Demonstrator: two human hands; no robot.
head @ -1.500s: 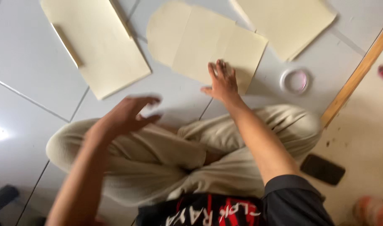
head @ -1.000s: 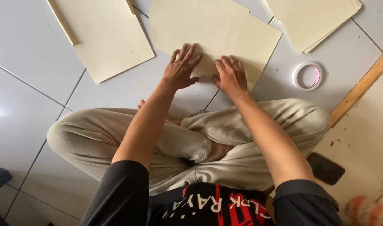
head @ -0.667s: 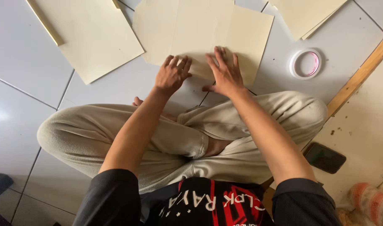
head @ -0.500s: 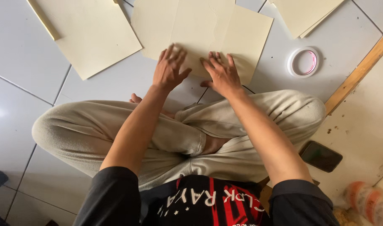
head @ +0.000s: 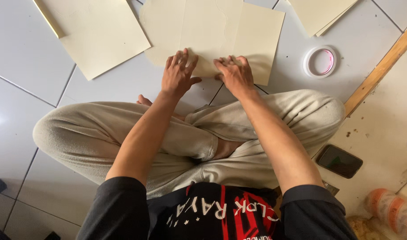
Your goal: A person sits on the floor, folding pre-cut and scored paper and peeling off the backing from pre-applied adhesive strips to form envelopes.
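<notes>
- Cream-coloured folded card [head: 221, 31] lies flat on the white tiled floor [head: 25, 58], just ahead of the person's crossed legs [head: 177, 138].
- The left hand [head: 177, 73] presses palm down on the near edge of the folded card, fingers spread and flat, gripping nothing.
- The right hand [head: 234, 73] rests just beside it on the same near edge, fingers bent down onto the card; whether it pinches the card I cannot tell.
- The two hands sit close together, not touching.
- A second cream sheet [head: 97, 31] lies to the left of the folded card, apart from it.
- More cream sheets [head: 321, 13] lie to the right of the folded card, at the top of the view.
- A white tape roll [head: 320, 61] sits on the floor just right of the folded card.
- A dark phone [head: 340, 161] lies well to the right of the folded card and nearer the person, beyond a wooden strip [head: 381, 66].
</notes>
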